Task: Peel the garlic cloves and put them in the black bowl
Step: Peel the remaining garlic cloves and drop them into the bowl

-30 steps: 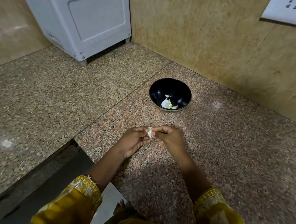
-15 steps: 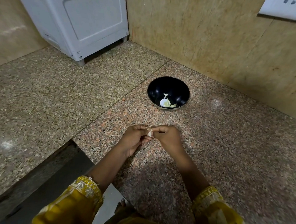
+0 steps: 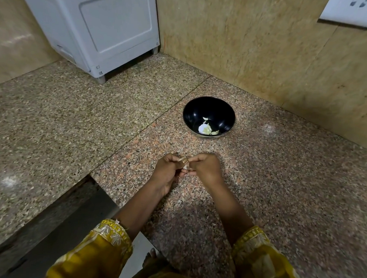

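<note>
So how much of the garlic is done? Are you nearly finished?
Done: a few pale pieces lie in the bowl, though I can't tell cloves from skins. In hand: the left hand and right hand pinch one clove between them, above the counter. Left: finish peeling it and drop it in the bowl. No other cloves show in view.

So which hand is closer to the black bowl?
Right. The right hand is straight in front of the bowl; the left hand, sharing the garlic clove, is further left.
</note>
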